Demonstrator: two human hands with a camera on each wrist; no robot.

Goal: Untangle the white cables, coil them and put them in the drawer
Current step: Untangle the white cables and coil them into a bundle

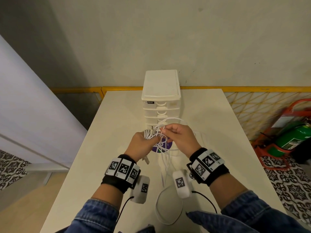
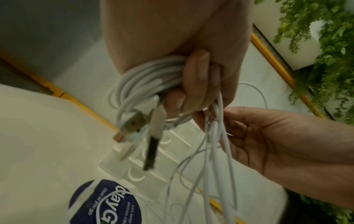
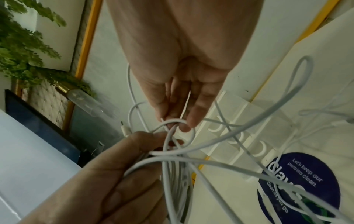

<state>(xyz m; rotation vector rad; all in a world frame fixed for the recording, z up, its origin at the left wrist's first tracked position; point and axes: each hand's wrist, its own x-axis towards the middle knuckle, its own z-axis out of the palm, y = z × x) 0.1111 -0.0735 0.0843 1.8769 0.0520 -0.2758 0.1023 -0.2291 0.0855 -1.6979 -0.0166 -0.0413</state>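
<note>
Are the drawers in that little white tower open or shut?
Shut: every visible front on the drawer tower sits flush, none pulled out; the cables hide the lowest.

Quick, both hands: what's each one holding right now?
Left hand: grips a coiled bundle of white cable.
Right hand: pinches a loose cable loop in the tangle.

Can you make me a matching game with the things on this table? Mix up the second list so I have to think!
Things:
1. left hand
2. right hand
3. drawer tower
4. round sticker

States:
A. stuck flat on the table
B. pinches a loop of cable
C. grips a coiled bundle
D. stands at the back, drawers closed

Pairs: 1-C, 2-B, 3-D, 4-A
</note>
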